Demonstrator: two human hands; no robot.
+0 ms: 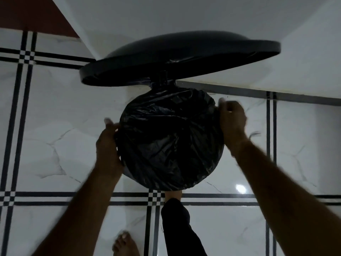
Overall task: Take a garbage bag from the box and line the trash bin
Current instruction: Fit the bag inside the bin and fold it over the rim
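Left hand (pixel 108 145) grips the left rim of the trash bin (pixel 220 154), fingers curled around a fold of the black garbage bag (pixel 169 141) and pressing it against the bin's edge. Right hand (pixel 231 120) is closed on the bag at the upper right rim, pinching plastic there; both hands slightly blurred. The bag lies stretched over the round opening, wrinkled, its edge wrapped over the rim all the way round as far as can be seen. The round black lid (pixel 177 58) stands tilted open behind the bin, hinged at the far side, overhanging well past the bin on both sides. One foot (pixel 173 195) touches the near base of the bin, dark trouser leg (pixel 180 226) above it; the other bare foot (pixel 125 244) rests on the floor at the bottom edge of view. The bin stands on a glossy white tiled floor (pixel 55 141) with black double lines, near a white wall (pixel 276 71) behind. Open floor lies left and right of the bin.
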